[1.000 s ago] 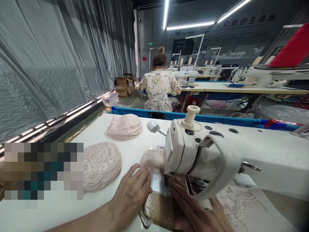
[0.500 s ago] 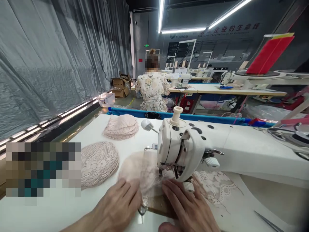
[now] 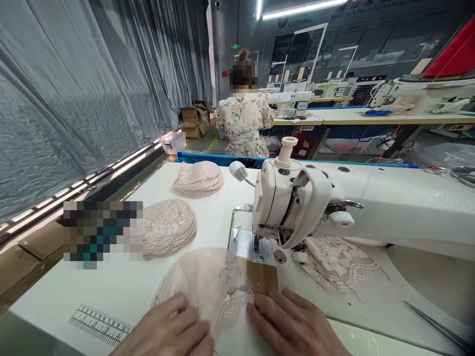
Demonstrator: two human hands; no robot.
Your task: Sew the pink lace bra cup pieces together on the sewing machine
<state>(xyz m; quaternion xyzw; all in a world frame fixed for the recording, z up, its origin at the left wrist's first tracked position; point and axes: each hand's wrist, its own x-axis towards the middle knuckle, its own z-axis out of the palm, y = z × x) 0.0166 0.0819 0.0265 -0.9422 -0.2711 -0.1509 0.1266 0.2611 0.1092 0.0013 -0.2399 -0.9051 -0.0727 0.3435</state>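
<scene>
A pale pink fabric piece with a lace edge (image 3: 200, 277) lies on the white table in front of the sewing machine (image 3: 274, 207). My left hand (image 3: 170, 326) grips its near left side, the fingers curled over the cloth. My right hand (image 3: 293, 321) lies palm down with fingers outstretched, fingertips at the lace's right edge and beside a brown plate (image 3: 262, 277). The needle and presser foot (image 3: 257, 243) stand over the bare metal needle plate (image 3: 241, 242), apart from the fabric.
Two stacks of pink pieces, one lacy (image 3: 168, 230) and one plainer (image 3: 199, 179), sit at the left. More lace (image 3: 341, 262) lies under the machine arm, with tweezers (image 3: 438, 324) at the right. A ruler scale (image 3: 100, 324) marks the table. A co-worker (image 3: 243, 118) sits ahead.
The fabric piece has come out from under the presser foot, toward me, baring the needle plate. Both hands have drawn back with it. The camera view has shifted.
</scene>
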